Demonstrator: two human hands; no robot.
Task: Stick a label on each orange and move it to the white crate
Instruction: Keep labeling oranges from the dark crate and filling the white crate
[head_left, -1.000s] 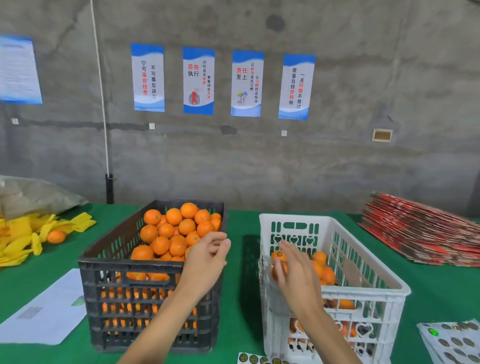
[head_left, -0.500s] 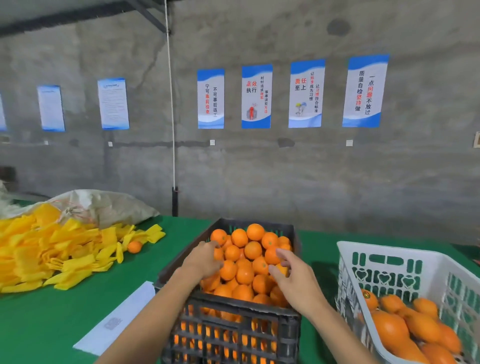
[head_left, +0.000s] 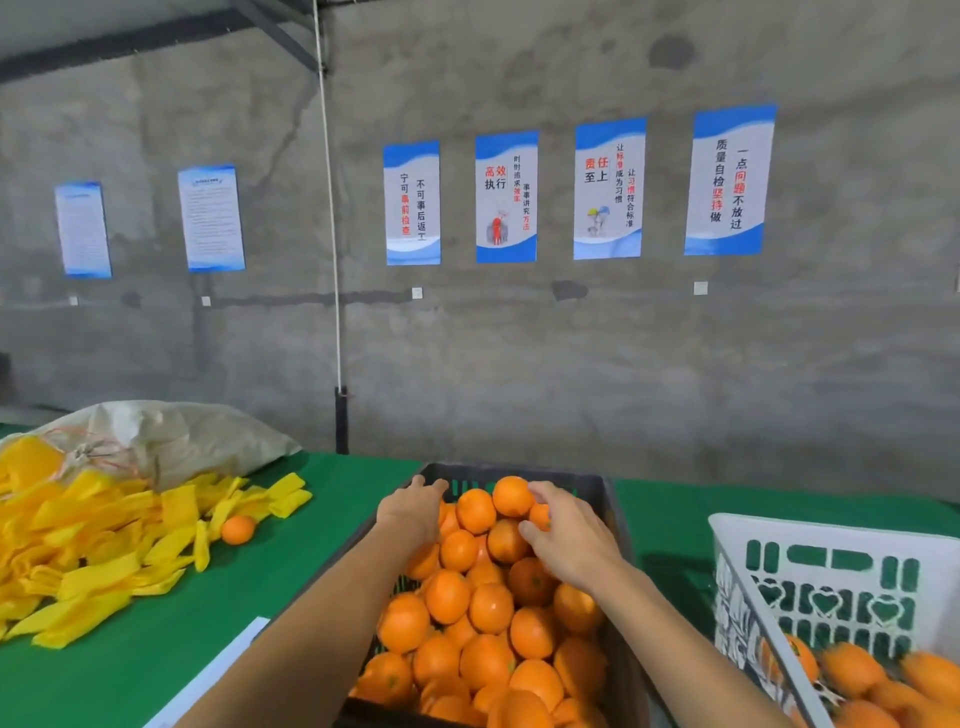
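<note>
Both hands farther into the dark crate (head_left: 597, 486): right hand (head_left: 569, 540) fingers around an orange (head_left: 540, 517), left hand (head_left: 413, 512) fingers relaxed.

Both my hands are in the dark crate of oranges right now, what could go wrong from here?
1. The oranges are heaped above the dark crate rim; pulling one from the far end, where the right hand and left hand reach, may send others rolling.
2. One loose orange sits among the yellow sleeves and might be missed.
</note>
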